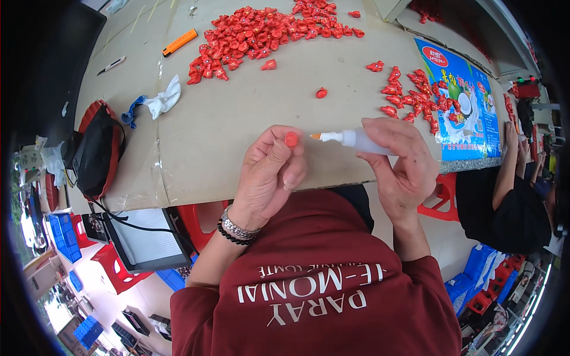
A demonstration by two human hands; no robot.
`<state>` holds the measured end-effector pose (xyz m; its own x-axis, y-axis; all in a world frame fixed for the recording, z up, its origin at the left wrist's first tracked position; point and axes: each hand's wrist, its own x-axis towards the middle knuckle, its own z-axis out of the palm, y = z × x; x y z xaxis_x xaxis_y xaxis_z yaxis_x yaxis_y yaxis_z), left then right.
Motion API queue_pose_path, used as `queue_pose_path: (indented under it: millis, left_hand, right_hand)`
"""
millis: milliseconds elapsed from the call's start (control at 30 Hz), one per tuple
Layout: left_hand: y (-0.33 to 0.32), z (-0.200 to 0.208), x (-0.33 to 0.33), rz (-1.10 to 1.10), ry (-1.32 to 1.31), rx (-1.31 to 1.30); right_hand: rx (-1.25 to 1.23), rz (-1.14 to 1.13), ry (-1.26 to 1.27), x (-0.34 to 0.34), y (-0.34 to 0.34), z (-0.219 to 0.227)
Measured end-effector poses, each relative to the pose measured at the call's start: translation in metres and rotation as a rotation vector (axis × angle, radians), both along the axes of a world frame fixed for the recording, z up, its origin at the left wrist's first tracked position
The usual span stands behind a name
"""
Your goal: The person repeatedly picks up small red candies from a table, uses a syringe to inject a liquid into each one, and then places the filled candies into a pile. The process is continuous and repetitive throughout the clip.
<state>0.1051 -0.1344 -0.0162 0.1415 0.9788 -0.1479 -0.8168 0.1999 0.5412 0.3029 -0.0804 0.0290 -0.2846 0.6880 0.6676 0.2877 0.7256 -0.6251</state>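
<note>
My left hand [267,172] is closed in a pinch on a small red plastic piece [291,139], held just above the table's near edge. In my right hand [407,163] is a translucent white squeeze bottle [349,139], lying level in the grip. Its narrow nozzle, orange-brown at the tip, points left at the red piece, with a small gap between them. Farther off, a large heap of similar red pieces [249,35] covers the back of the table. One red piece [321,92] lies alone mid-table, and a looser group [415,98] is at the right.
At the left of the table [225,118] are an orange strip-shaped object [180,42], a pen [111,65], a crumpled white-and-blue cloth [164,98] and a black-and-red pouch-like object [101,151]. A blue printed sheet [466,130] lies at the right. Beyond it sits another person [504,190].
</note>
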Motion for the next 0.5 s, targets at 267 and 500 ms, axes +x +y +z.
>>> queue_pose_path:
  millis: [267,500]
  left_hand:
    - [-0.0007,0.0031,0.0039,0.009,-0.005,0.027]
    - [-0.0016,0.0051,0.0053,-0.005,0.056,0.031]
  right_hand:
    - [0.135,0.006,-0.067,-0.0025,0.0,0.0034]
    - [0.2,0.014,-0.082,-0.0074,0.0008,0.0036]
